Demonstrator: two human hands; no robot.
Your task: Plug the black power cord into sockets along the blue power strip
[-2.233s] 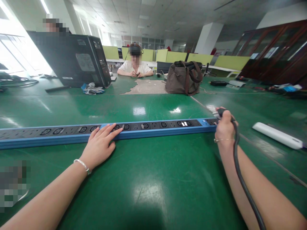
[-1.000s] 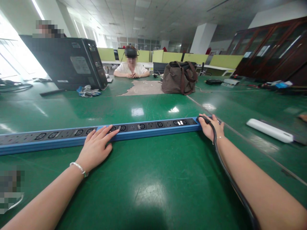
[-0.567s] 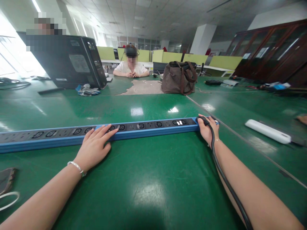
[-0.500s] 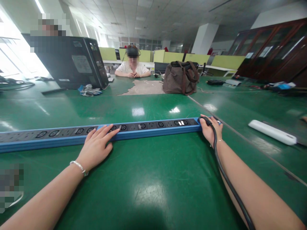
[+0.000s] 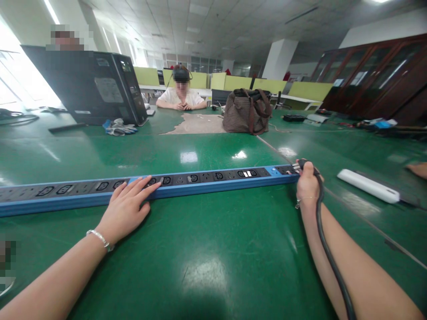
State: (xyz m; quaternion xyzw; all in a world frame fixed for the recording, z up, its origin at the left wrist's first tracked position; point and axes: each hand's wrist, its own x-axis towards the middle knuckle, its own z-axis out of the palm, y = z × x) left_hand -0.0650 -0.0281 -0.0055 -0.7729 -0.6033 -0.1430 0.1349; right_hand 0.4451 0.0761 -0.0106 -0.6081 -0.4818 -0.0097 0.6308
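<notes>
A long blue power strip with black sockets lies across the green table. My left hand rests on it with fingers spread over the sockets left of the middle. At the strip's right end, my right hand is closed around a black power plug. The plug's metal prongs show and point left toward the strip's end; whether they touch it I cannot tell. From the plug, a thick black cord runs down along my right forearm.
On the right lies a white power strip. Behind stand a brown bag and a black computer case, with gloves beside it. Across the table sits a person wearing a headset. Part of another hand shows at the right edge.
My right hand has shifted right with the plug, and the plug's prongs and the strip's end now show. My left hand stays on the same part of the strip. The view has turned slightly.
</notes>
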